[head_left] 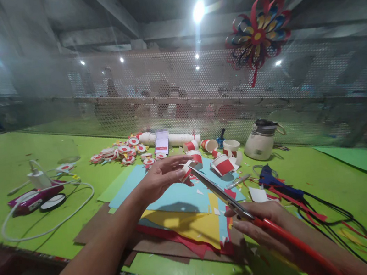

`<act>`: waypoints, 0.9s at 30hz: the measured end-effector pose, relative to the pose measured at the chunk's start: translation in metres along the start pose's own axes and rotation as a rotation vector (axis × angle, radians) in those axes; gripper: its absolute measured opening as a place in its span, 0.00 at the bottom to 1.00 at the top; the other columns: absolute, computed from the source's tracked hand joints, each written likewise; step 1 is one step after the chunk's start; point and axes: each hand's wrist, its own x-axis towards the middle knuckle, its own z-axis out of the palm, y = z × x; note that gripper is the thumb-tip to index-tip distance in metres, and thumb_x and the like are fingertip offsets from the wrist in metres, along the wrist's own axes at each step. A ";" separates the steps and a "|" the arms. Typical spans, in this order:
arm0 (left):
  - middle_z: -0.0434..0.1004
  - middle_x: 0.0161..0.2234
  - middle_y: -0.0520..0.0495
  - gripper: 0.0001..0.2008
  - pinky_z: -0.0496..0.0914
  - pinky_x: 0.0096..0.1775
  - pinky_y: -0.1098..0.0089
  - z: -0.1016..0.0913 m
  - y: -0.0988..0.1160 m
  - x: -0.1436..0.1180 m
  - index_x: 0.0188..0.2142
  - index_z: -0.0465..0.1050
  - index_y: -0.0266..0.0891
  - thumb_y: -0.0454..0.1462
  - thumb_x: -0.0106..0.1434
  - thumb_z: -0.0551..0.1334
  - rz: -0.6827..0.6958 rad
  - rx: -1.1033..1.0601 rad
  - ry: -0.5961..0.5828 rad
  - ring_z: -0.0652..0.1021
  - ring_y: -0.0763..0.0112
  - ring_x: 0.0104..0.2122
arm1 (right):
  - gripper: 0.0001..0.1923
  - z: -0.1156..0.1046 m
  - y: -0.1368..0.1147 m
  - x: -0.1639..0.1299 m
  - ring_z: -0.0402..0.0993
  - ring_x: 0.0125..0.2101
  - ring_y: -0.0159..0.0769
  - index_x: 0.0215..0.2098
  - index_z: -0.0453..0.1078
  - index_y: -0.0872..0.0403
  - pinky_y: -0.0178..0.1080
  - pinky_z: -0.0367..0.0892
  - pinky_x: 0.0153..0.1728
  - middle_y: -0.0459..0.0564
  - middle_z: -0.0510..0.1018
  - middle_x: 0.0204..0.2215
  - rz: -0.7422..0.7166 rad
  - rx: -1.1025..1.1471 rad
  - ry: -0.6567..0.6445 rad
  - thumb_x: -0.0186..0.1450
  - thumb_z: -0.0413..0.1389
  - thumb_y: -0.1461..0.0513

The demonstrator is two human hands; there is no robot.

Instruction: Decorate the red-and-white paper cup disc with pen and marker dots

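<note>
My left hand (162, 177) pinches a small red-and-white paper piece (186, 172), similar in colour to the paper cups behind it. Long metal scissors (218, 191) with red handles are in my right hand (264, 222), its fingers wrapped around them. The blade tips reach up to the paper piece, touching or just in front of it. Below both hands lie stacked sheets of coloured paper, with a blue sheet (164, 194) over a yellow sheet (183, 223). Just beyond, a cut red-and-white paper cup (222, 165) lies tilted among several others.
Round red-and-white paper pieces (124, 150) pile up near a phone (161, 143) and a white roll (183, 138). A jug (261, 140) stands back right; a blue glue gun (277, 183) trails black cable. A power bank (34, 198) with white cable sits left. Scraps litter the front edge.
</note>
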 end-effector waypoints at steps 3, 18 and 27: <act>0.83 0.46 0.39 0.19 0.80 0.42 0.60 0.001 0.002 -0.001 0.53 0.79 0.40 0.39 0.62 0.71 -0.006 0.007 0.010 0.84 0.63 0.38 | 0.25 0.002 0.003 0.002 0.69 0.27 0.35 0.31 0.77 0.54 0.34 0.64 0.26 0.49 0.75 0.26 0.005 -0.036 -0.010 0.71 0.52 0.45; 0.84 0.46 0.38 0.18 0.81 0.39 0.63 -0.005 -0.002 0.000 0.52 0.80 0.40 0.37 0.62 0.71 -0.004 -0.015 0.009 0.84 0.59 0.40 | 0.23 0.007 0.013 0.002 0.67 0.25 0.34 0.30 0.73 0.54 0.35 0.60 0.27 0.47 0.74 0.24 0.002 -0.225 0.032 0.74 0.48 0.50; 0.82 0.51 0.37 0.19 0.81 0.44 0.59 -0.006 0.002 -0.002 0.53 0.79 0.42 0.37 0.62 0.71 0.021 -0.052 -0.013 0.85 0.56 0.43 | 0.23 -0.001 0.030 0.008 0.67 0.25 0.34 0.34 0.76 0.54 0.34 0.61 0.27 0.46 0.73 0.24 -0.001 -0.156 0.021 0.73 0.49 0.48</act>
